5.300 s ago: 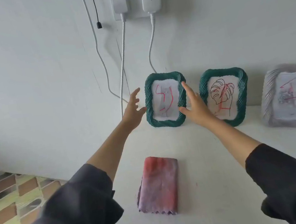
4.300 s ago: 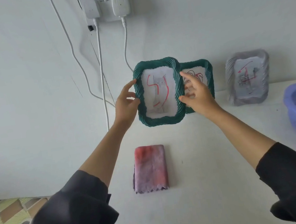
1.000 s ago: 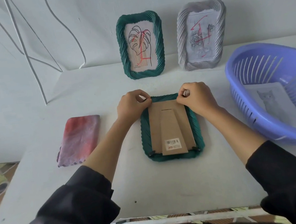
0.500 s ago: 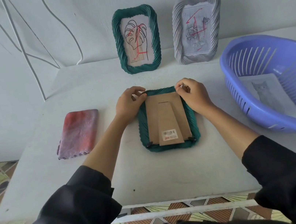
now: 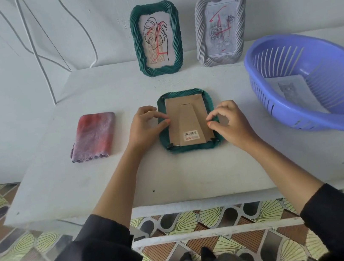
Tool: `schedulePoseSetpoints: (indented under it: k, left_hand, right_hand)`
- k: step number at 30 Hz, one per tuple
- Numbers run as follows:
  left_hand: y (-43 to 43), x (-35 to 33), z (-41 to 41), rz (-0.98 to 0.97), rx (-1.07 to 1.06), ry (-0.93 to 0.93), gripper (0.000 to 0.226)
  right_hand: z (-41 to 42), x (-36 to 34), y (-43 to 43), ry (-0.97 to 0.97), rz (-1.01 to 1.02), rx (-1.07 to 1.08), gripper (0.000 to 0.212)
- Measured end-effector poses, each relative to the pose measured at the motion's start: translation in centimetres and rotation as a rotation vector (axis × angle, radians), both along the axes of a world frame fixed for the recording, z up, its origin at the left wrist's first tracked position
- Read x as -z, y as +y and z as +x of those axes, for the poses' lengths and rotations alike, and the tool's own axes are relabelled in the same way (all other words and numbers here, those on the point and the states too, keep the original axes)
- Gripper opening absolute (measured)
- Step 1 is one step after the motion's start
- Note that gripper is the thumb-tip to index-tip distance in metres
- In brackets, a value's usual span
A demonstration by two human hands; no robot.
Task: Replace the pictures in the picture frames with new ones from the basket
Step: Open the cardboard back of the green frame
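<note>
While green twisted-rim picture frame (image 5: 191, 148) lies face-down mid white table (image 5: 173, 174) | left hand (image 5: 144, 128): fingers curled, thumb and fingertips nipping left edge of brown cardboard backing (image 5: 186, 110) | right hand (image 5: 233, 123): curled, thumb and forefinger pinching right edge | lilac plastic basket (image 5: 287, 118) off right, apart

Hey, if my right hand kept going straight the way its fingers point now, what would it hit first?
The cardboard backing of the face-down green frame: the right hand points left across it, fingertips apparently at its right edge. Actual contact is unclear.
</note>
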State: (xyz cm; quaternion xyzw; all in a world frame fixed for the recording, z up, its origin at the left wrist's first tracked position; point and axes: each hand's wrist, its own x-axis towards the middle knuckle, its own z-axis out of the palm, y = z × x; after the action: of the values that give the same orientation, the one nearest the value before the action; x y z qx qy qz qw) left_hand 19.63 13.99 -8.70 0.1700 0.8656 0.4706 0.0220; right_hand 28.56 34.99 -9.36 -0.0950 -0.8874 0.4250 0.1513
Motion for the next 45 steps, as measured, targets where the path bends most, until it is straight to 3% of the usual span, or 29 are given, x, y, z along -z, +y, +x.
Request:
schedulePoseSetpoints:
  k: [7, 14, 39, 45]
  left_hand:
    - [-1.9, 0.1, 3.8, -0.016, 0.077, -0.011, 0.007]
    - [-3.1, -0.2, 5.9, -0.095, 0.145, -0.006, 0.029]
    - [-3.0, 0.0, 5.3, -0.220, 0.216, 0.055, 0.017]
    - [-3.0, -0.4, 5.2, -0.146, 0.203, -0.029, 0.021]
  right_hand:
    - [4.2, 0.4, -0.9, -0.006, 0.012, -0.047, 0.012]
    - [6.3, 0.5, -1.2, -0.057, 0.111, -0.087, 0.035]
    - [5.8, 0.0, -1.4, -0.121, 0.177, -0.118, 0.013]
    - [6.1, -0.4, -1.4, -0.132, 0.121, -0.128, 0.015]
